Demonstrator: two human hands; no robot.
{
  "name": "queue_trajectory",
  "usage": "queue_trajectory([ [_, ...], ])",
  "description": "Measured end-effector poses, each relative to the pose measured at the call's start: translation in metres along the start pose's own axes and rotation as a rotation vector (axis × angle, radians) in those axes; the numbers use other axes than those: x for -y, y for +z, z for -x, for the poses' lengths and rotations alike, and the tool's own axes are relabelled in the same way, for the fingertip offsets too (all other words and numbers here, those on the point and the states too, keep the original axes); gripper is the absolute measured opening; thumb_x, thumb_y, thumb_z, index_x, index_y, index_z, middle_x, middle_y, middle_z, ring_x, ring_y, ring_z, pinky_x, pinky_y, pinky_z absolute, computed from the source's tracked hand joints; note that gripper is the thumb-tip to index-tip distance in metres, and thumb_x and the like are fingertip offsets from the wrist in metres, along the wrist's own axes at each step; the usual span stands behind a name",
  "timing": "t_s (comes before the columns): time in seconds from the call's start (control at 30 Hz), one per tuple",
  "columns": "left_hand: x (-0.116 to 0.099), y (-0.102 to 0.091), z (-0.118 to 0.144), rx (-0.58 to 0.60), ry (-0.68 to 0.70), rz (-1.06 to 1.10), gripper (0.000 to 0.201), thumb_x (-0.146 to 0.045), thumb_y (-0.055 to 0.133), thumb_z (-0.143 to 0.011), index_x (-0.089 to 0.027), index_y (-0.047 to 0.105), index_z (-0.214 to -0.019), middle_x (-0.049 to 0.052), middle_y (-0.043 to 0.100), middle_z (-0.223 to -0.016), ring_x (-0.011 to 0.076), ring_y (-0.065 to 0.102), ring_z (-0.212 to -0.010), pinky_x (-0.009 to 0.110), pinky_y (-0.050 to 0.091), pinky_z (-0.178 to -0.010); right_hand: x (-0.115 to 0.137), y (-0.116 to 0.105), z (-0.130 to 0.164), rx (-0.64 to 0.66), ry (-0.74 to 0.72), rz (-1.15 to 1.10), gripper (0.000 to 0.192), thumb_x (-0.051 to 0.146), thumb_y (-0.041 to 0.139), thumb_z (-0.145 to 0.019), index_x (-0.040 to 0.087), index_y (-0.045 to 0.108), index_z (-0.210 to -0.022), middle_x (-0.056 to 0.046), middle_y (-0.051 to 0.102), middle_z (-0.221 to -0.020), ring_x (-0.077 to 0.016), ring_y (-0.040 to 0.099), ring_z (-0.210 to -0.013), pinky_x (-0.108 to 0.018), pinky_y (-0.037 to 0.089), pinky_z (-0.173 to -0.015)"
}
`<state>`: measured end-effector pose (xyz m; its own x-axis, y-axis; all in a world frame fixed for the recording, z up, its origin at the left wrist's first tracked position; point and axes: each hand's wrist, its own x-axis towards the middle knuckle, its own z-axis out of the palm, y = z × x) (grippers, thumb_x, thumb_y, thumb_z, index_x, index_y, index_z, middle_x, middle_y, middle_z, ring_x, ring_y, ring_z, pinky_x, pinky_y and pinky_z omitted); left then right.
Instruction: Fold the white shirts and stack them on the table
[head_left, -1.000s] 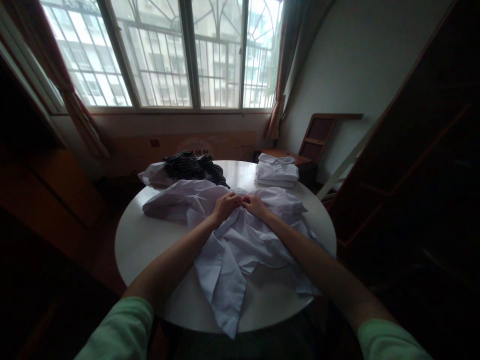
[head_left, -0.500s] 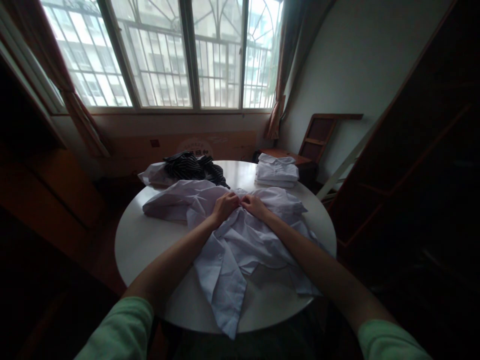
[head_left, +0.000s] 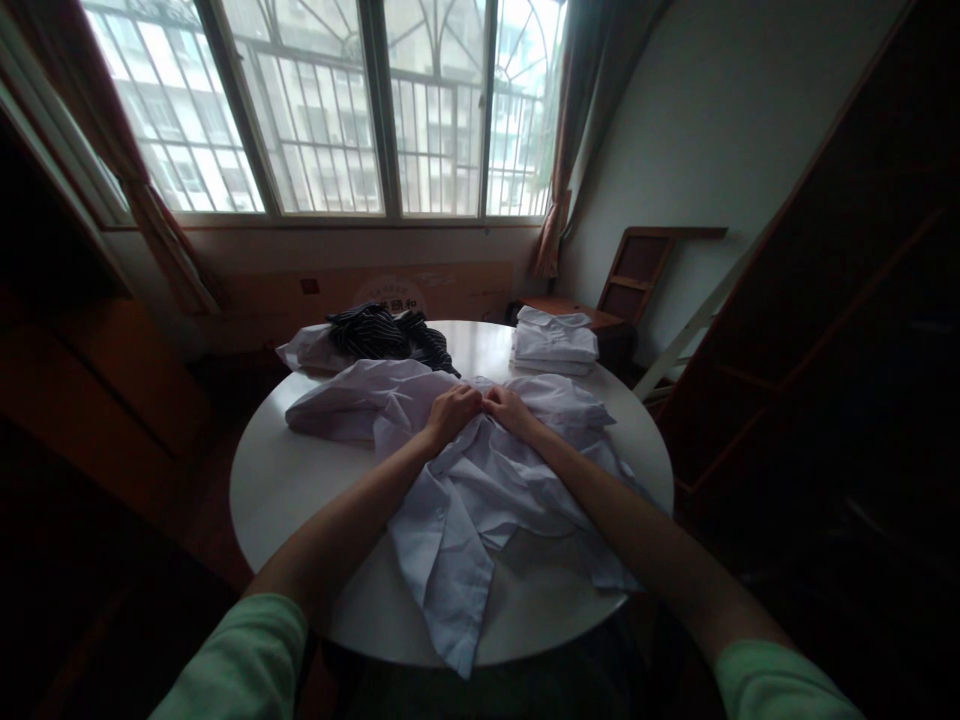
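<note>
Your left hand (head_left: 452,412) and right hand (head_left: 510,410) meet, nearly touching, on the white shirt (head_left: 510,480) at its upper middle. Fingers of both curled in, fingertips drawn together in a pinch on the shirt fabric; whether a button lies between them is too small to tell.

Shirt: spread and rumpled over the middle of the round white bench (head_left: 292,490). One sleeve-like length reaches left of your left hand; more fabric lies to the right, partly under your right forearm. A pointed corner hangs just past the near edge, between your forearms. Small buttons visible along a strip on the near left part.

Far left of bench: black striped garment (head_left: 375,332), bunched, overlapping a pale cloth (head_left: 307,348). Far right: folded white stack (head_left: 555,340), neat, collar-like fold on top, apart from the striped garment.

Your forearms come in from both lower corners, green sleeves (head_left: 240,650) ending near the elbows. Beyond the bench: barred window (head_left: 322,130); wooden chair (head_left: 634,270) to the right.
</note>
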<state>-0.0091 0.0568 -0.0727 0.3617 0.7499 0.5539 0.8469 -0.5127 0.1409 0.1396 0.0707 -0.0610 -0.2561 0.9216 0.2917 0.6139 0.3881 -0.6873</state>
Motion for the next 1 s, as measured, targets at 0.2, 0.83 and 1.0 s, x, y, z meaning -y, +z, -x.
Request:
queue_trajectory([
  [0.2,0.001,0.001,0.001,-0.008,0.026,0.03,0.013,-0.03,0.052,-0.083,-0.021,0.061,-0.083,0.001,0.058,-0.084,0.0103,0.053,-0.072,0.019,0.038,-0.059,0.0,-0.002,0.0,0.03,0.06,-0.084,0.008,0.022,0.051,-0.069,0.017,0.05,-0.064,0.002,0.055,-0.062,-0.0118,0.049,-0.061,-0.022,0.035,-0.056],
  [0.83,-0.002,-0.001,-0.001,0.036,-0.03,0.018,0.012,-0.023,0.049,-0.083,-0.019,0.059,-0.082,0.003,0.059,-0.088,0.0135,0.054,-0.08,0.022,0.039,-0.062,-0.005,0.0,-0.004,0.029,0.07,-0.174,0.008,0.024,0.051,-0.064,0.017,0.051,-0.06,0.002,0.053,-0.057,-0.0116,0.048,-0.057,-0.023,0.037,-0.056],
  [1.0,-0.006,-0.004,-0.001,0.047,-0.116,0.001,0.012,-0.023,0.046,-0.084,-0.019,0.057,-0.083,0.004,0.059,-0.089,0.0144,0.055,-0.079,0.023,0.04,-0.064,-0.008,0.001,-0.006,0.016,0.076,-0.222,0.008,0.024,0.05,-0.064,0.017,0.05,-0.06,0.003,0.052,-0.056,-0.011,0.046,-0.056,-0.022,0.037,-0.054],
])
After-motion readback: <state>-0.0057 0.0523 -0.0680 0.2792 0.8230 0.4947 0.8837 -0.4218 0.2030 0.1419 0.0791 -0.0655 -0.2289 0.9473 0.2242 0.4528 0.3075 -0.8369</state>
